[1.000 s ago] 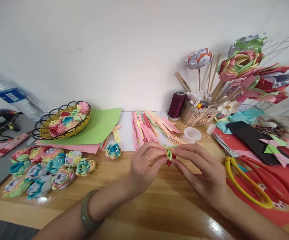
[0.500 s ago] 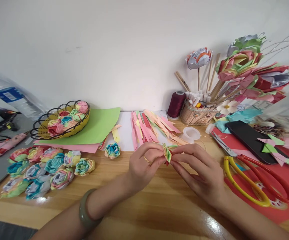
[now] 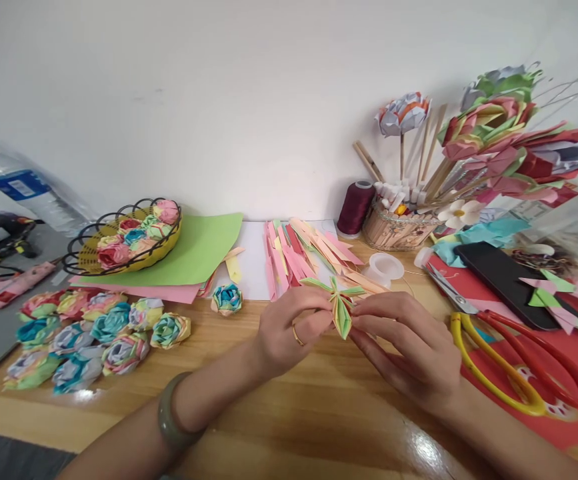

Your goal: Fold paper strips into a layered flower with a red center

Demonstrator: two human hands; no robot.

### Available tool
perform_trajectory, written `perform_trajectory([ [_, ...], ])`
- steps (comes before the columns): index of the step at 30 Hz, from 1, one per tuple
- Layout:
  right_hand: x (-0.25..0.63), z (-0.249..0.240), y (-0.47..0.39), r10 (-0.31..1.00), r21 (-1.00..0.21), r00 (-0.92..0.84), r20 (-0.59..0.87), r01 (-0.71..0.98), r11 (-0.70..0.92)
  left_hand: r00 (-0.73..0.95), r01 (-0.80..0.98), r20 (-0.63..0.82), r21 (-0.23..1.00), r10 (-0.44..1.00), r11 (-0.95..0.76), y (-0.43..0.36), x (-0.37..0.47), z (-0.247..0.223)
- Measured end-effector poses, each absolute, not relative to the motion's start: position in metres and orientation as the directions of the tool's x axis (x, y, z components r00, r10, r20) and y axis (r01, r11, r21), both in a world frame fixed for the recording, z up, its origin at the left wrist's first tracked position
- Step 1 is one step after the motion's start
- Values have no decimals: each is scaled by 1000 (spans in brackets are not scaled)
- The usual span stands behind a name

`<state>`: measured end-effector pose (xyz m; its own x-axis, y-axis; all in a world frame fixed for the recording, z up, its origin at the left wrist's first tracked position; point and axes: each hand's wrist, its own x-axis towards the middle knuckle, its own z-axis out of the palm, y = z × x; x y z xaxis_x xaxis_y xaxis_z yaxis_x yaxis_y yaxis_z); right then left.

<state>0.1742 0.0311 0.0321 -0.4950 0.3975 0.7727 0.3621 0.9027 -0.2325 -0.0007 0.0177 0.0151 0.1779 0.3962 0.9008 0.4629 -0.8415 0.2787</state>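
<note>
L hand & R hand pinch folded paper, near side of strips. Step: prob. spreading folds; next likely needs light grip.

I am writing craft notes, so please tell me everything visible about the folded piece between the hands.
The folded piece looks like creased paper, mainly green and yellow, some red behind. Pointed petals spread from a narrow middle: one points down toward the person, others outward. It appears held up off the table, between the left hand and the right hand, which hide part of it.
</note>
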Motion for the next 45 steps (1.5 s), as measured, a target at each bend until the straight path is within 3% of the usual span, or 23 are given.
perform_trajectory([
  [6, 174, 32, 35, 417, -302, -508, 754, 296, 906, 198, 459, 902, 262, 385, -849, 20, -2, 18],
  [14, 173, 38, 34, 528, -503, -522, 670, 203, 840, 247, 344, 840, 390, 483, -854, 22, -5, 18],
  [21, 173, 37, 37, 531, -544, -536, 656, 152, 825, 232, 327, 848, 394, 477, -859, 22, -2, 19],
  [28, 173, 39, 39, 650, -689, -560, 514, 182, 702, 312, 324, 775, 457, 550, -828, 22, -3, 19],
  [40, 174, 41, 40, 656, -717, -565, 500, 155, 680, 242, 262, 747, 564, 619, -783, 23, -1, 18],
  [45, 176, 42, 39, 709, -784, -584, 395, 188, 591, 202, 220, 647, 701, 735, -678, 19, 1, 20],
])
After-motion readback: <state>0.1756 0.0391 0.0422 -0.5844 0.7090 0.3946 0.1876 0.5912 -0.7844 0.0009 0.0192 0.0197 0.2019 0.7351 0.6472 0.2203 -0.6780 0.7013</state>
